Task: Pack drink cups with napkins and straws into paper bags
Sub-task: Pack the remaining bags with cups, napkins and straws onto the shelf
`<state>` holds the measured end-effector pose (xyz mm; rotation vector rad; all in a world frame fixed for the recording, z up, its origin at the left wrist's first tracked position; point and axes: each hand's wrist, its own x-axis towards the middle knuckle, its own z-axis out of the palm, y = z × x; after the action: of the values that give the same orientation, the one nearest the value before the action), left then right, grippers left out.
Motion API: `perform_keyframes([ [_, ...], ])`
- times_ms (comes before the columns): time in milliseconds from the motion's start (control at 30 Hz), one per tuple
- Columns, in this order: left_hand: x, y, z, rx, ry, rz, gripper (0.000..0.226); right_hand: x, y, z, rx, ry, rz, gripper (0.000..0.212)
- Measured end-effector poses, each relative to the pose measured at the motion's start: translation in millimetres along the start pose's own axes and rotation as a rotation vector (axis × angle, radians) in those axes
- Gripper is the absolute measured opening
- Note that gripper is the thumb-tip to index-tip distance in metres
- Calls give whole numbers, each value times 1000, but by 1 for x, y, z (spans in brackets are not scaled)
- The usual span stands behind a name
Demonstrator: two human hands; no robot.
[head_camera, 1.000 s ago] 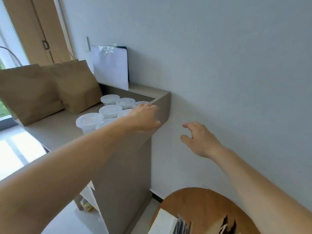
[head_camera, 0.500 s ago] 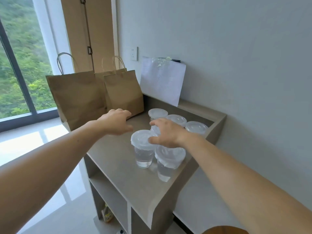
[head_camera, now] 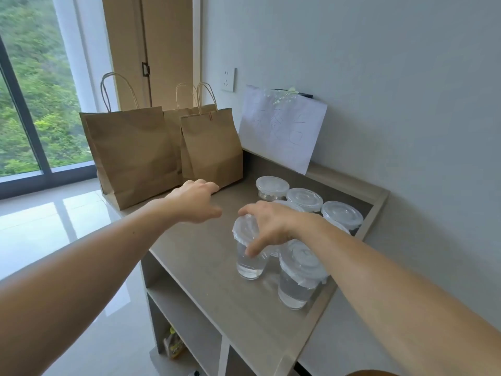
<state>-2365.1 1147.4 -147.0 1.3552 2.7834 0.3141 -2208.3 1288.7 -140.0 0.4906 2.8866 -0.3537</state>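
Your right grip [head_camera: 271, 226] curls round the lid [head_camera: 242, 228] of the front cup [head_camera: 250, 264] on the counter [head_camera: 200, 256]. Your left grip [head_camera: 195, 203] hangs loosely spread, left of that cup; paper bags [head_camera: 135, 150] stand beyond it.

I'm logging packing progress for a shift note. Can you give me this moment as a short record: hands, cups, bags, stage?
right hand: grips left front cup from above, fingers over lid, thumb on side
left hand: holds nothing, hovers beside small bag
other cups: right front cup, more lidded ones behind, all on counter
bags: large bag, small bag, one behind them; upright, contents hidden
napkins, straws: none in view
stage: cup grasped, standing on counter
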Motion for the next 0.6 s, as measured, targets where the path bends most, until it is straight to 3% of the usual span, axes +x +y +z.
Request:
perform_keyframes([
  [233,25,37,-20,-32,75,116,66,-49,20,-62,325,371,-27,96],
  [367,38,90,-29,-42,99,247,67,-99,47,-89,333,523,34,95],
  [600,34,210,-19,-35,80,463,66,-210,120,-92,310,648,252,86],
])
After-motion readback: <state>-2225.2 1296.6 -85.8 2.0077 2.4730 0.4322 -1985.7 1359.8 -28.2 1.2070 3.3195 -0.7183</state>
